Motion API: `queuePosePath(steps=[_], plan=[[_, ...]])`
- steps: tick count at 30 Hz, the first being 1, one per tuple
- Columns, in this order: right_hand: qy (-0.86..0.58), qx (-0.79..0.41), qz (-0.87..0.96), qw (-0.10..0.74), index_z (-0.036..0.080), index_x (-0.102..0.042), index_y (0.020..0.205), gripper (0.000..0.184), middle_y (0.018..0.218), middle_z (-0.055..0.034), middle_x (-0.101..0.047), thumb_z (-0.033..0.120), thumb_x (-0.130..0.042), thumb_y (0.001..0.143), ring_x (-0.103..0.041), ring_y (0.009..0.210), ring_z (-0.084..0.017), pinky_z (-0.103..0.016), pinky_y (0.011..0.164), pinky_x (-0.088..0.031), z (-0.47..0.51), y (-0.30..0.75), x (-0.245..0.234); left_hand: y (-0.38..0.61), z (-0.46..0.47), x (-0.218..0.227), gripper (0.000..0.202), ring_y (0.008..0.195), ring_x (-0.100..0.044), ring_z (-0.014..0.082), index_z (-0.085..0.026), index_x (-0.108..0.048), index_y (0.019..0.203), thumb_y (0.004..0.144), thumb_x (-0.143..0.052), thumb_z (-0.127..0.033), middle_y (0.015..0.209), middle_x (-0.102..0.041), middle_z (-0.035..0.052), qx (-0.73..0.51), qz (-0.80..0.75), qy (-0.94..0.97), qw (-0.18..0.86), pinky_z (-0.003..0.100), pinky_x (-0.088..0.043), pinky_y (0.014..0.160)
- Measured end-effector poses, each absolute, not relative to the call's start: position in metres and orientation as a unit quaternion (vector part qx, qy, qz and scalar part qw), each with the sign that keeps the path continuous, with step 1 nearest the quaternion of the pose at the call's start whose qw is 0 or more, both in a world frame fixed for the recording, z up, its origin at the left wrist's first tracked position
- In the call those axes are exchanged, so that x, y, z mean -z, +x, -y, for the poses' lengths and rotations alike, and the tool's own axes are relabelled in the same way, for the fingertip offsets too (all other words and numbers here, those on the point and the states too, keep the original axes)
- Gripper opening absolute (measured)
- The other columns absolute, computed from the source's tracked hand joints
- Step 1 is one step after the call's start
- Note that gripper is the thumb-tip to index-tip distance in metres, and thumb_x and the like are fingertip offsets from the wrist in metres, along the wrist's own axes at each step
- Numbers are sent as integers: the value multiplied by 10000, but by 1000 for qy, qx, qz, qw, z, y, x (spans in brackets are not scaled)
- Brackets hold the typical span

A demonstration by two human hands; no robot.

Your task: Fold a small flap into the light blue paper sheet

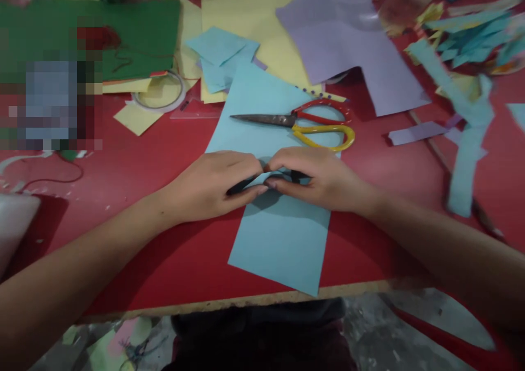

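Observation:
Both hands meet over a light blue sheet of paper (283,251) that lies on the red table. My left hand (229,182) pinches a small folded piece of light blue paper (262,178) between thumb and fingers. From the other side, my right hand (309,177) grips the same piece, its fingertips almost touching those of the left. Most of the piece is hidden by the fingers. Just beyond the hands, scissors (293,121) with one red and one yellow handle rest on the blue sheet, blades pointing left.
Purple paper (348,37), yellow paper (254,10) and green sheets (143,37) lie at the back. A roll of tape (159,107) is at the back left. Blue paper strips (465,158) and a thin stick (435,147) lie on the right. The table's front edge (197,307) is near.

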State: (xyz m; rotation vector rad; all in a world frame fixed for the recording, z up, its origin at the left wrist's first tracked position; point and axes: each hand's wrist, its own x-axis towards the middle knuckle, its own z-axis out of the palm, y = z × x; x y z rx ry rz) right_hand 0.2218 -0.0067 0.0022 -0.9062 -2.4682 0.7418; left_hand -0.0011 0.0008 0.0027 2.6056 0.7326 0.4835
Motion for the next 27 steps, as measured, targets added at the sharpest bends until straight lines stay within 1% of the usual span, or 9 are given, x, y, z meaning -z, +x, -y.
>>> queuePosePath(steps=[4, 6, 9, 12, 17, 22, 27], plan=[[-304, -279, 880, 234, 172, -589, 951, 90, 889, -40, -650, 239, -537, 919, -582, 827, -153, -254, 734, -415, 5, 222, 1, -1, -2, -1, 181, 668, -519, 158, -187, -529, 878, 950, -459, -338, 707, -538, 5, -159, -260, 932, 196, 266, -358, 595], [-295, -284, 882, 233, 163, -592, 924, 93, 847, -31, -636, 235, -534, 921, -560, 776, -140, -241, 701, -400, 3, 223, 2, -1, -2, -1, 165, 705, -527, 163, -180, -535, 919, 952, -457, -322, 778, -578, 22, -152, -262, 932, 199, 266, -372, 616], [-288, -288, 884, 230, 171, -584, 921, 96, 818, -16, -611, 249, -527, 925, -527, 728, -131, -236, 673, -380, 2, 223, 3, -2, -2, -2, 146, 686, -502, 153, -177, -527, 908, 956, -453, -293, 780, -580, 20, -152, -256, 934, 196, 252, -365, 600], [-296, -293, 879, 232, 177, -580, 917, 98, 814, -16, -601, 258, -524, 924, -518, 726, -133, -239, 673, -375, 3, 223, 4, -1, -1, -3, 129, 671, -490, 146, -175, -524, 913, 956, -453, -273, 768, -579, 15, -152, -251, 936, 192, 248, -360, 594], [-305, -300, 875, 225, 183, -581, 919, 109, 797, -21, -603, 268, -513, 930, -530, 737, -145, -247, 671, -381, 3, 222, 3, 1, -2, -3, 156, 704, -510, 149, -181, -532, 919, 959, -443, -303, 787, -587, 17, -149, -267, 931, 202, 252, -386, 623], [-310, -290, 876, 228, 179, -583, 900, 104, 803, -29, -616, 258, -521, 927, -544, 749, -149, -247, 669, -391, 3, 221, 2, 1, -2, -3, 169, 650, -489, 141, -177, -536, 878, 952, -451, -303, 706, -538, -2, -168, -271, 926, 201, 249, -379, 594], [-319, -304, 866, 235, 180, -590, 917, 96, 836, -31, -649, 264, -543, 920, -583, 778, -146, -242, 676, -412, 4, 221, 0, -1, 0, -2, 140, 634, -493, 133, -183, -526, 861, 939, -476, -288, 697, -531, -6, -195, -269, 921, 204, 237, -377, 579]])
